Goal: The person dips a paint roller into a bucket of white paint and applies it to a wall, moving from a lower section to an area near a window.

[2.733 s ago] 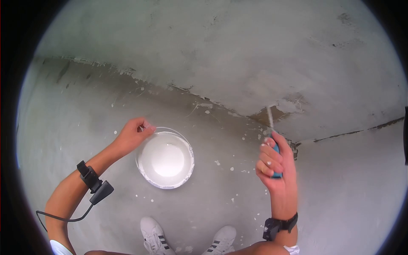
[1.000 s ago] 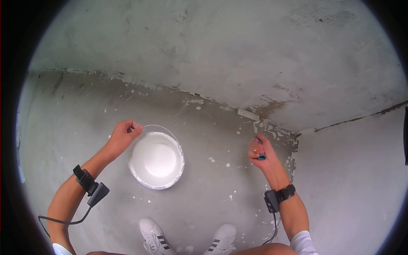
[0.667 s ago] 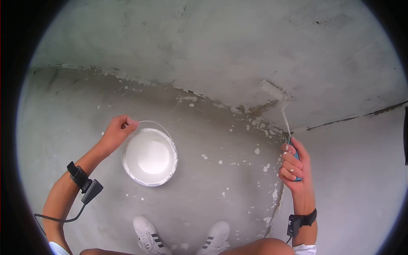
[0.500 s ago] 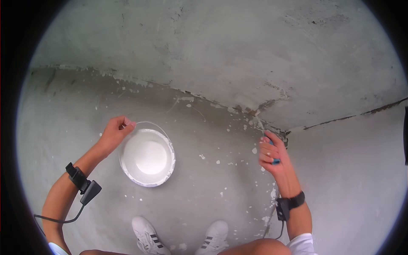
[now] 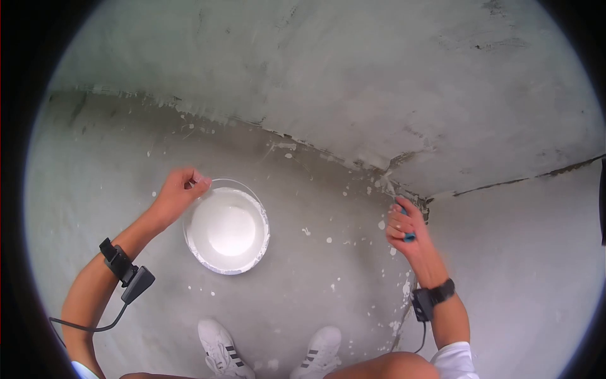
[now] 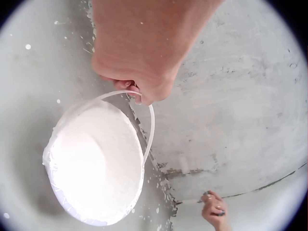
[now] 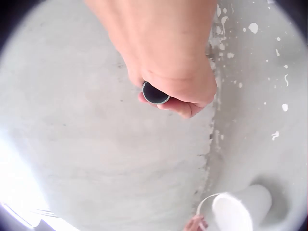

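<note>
My left hand: grasping the handle of the white bucket.
My right hand: gripping the blue-handled roller.
Bucket: between my shoes and the far edge of the floor.
Roller: near the floor's corner.

I count one bucket with one handle, plus one blue grip. One left hand and one right hand, so two total. Then it's two shoes on the floor, two wrist cams, two cables, two sleeves. Two walls meet at the floor's corner. Splatters along the floor's edges? Loads, honestly can't count them all.
</note>
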Motion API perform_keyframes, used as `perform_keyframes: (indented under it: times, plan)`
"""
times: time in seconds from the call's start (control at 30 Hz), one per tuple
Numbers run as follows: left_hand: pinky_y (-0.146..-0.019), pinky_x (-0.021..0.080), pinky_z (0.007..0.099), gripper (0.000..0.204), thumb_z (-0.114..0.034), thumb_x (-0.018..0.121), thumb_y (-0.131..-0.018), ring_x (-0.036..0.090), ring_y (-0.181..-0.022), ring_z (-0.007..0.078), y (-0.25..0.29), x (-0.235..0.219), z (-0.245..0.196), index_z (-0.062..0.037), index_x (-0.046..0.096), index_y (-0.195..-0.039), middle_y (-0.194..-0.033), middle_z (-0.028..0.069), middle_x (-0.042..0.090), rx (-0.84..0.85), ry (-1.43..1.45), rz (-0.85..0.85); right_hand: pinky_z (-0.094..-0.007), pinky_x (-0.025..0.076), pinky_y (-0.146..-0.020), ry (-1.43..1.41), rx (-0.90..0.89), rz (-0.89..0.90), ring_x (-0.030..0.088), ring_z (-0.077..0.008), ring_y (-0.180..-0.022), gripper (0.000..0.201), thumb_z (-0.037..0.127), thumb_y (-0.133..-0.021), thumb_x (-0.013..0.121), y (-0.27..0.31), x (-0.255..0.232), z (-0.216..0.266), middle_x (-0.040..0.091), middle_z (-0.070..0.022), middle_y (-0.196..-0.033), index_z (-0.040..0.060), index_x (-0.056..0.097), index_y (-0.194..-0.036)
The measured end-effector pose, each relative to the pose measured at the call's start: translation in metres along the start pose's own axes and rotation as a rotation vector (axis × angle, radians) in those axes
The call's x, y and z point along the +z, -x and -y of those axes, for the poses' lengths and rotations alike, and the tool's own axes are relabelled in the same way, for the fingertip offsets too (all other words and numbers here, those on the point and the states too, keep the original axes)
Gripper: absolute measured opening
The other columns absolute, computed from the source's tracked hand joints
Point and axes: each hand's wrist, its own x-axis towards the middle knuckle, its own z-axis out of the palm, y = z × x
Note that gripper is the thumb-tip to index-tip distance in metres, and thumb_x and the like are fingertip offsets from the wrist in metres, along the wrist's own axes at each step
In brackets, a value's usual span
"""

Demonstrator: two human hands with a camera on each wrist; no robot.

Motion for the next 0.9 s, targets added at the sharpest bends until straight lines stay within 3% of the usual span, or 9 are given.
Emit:
perform_keyframes:
  times: [0.13,0.17,0.23,0.4,0.5,0.6,0.7,0.8,0.9]
  plan:
    - [-0.066,0.04,0.0243,0.021,-0.021,0.064,-0.094,0.047,-0.071,0.0061,0.002,0.0,-0.005,-0.0039,0.059,-0.083,-0.076,-0.0022,0.057,-0.011,-0.047,-0.005,-0.0259,0.025,-0.037,0.023,-0.066,-0.19,0.029,-0.0079,-0.035,0.035,0.029,-0.1,0.047,-0.065,-0.013,-0.028,0.03,0.0079,-0.046,0.0127,0.051,-0.07]
    - [-0.067,0.041,0.0242,0.021,-0.021,0.064,-0.094,0.047,-0.071,0.0062,0.002,0.001,-0.003,-0.0037,0.059,-0.082,-0.076,-0.002,0.058,-0.001,-0.028,0.004,-0.026,0.025,-0.036,0.031,-0.062,-0.114,0.029,-0.0081,-0.035,0.035,0.03,-0.101,0.047,-0.057,-0.021,-0.027,0.03,0.0077,-0.046,0.0129,0.051,-0.07]
    - [-0.067,0.041,0.0242,0.021,-0.02,0.064,-0.093,0.047,-0.072,0.0064,0.002,0.0,-0.003,-0.0033,0.058,-0.082,-0.078,-0.0015,0.058,0.013,0.027,0.009,-0.0262,0.024,-0.036,0.067,-0.047,0.036,0.028,-0.0085,-0.034,0.034,0.03,-0.101,0.046,-0.019,-0.025,-0.017,0.03,0.0075,-0.045,0.0133,0.051,-0.071]
    - [-0.066,0.04,0.0254,0.023,-0.022,0.064,-0.093,0.045,-0.071,0.0075,0.003,0.001,-0.004,-0.0024,0.058,-0.083,-0.075,-0.0006,0.056,0.015,-0.025,-0.023,-0.0261,0.024,-0.033,0.062,-0.125,0.075,0.026,-0.0084,-0.029,0.036,0.031,-0.102,0.044,0.106,0.04,0.009,0.029,0.0075,-0.043,0.0135,0.052,-0.072]
    - [-0.064,0.04,0.026,0.023,-0.022,0.064,-0.093,0.045,-0.07,0.0078,0.004,0.0,-0.006,-0.0024,0.058,-0.082,-0.074,-0.0005,0.054,0.017,-0.041,-0.02,-0.0257,0.024,-0.032,0.096,-0.151,0.037,0.026,-0.008,-0.029,0.037,0.032,-0.103,0.043,0.122,0.053,0.014,0.029,0.0077,-0.043,0.0132,0.053,-0.073]
    - [-0.064,0.04,0.0259,0.022,-0.021,0.064,-0.092,0.046,-0.069,0.0077,0.003,0.001,-0.004,-0.0025,0.059,-0.081,-0.074,-0.0004,0.055,0.018,-0.037,-0.019,-0.026,0.024,-0.032,0.208,-0.196,0.044,0.026,-0.0081,-0.029,0.037,0.033,-0.103,0.043,0.092,0.025,-0.001,0.028,0.0078,-0.043,0.0134,0.052,-0.072]
    - [-0.065,0.04,0.0257,0.022,-0.021,0.065,-0.092,0.047,-0.07,0.0076,0.005,0.0,-0.006,-0.0025,0.059,-0.081,-0.074,-0.0003,0.056,0.024,-0.037,-0.019,-0.0262,0.023,-0.034,0.132,-0.128,0.006,0.025,-0.0087,-0.032,0.036,0.032,-0.101,0.046,0.032,-0.007,-0.008,0.027,0.008,-0.044,0.0138,0.051,-0.07]
    - [-0.065,0.041,0.0259,0.023,-0.022,0.065,-0.092,0.047,-0.07,0.0077,0.005,0.003,0.002,-0.0022,0.06,-0.081,-0.074,-0.0004,0.056,0.076,-0.041,-0.019,-0.0262,0.024,-0.035,-0.047,-0.053,-0.147,0.026,-0.0087,-0.033,0.035,0.031,-0.1,0.048,-0.039,-0.034,-0.006,0.028,0.0079,-0.045,0.0136,0.05,-0.07]
    - [-0.066,0.041,0.0262,0.024,-0.023,0.064,-0.093,0.047,-0.07,0.008,0.005,0.0,-0.009,-0.0023,0.06,-0.082,-0.075,-0.0006,0.056,0.071,-0.055,-0.004,-0.0263,0.024,-0.035,-0.005,-0.068,-0.172,0.028,-0.0082,-0.034,0.035,0.029,-0.1,0.048,-0.057,-0.043,-0.014,0.028,0.0078,-0.045,0.0133,0.05,-0.069]
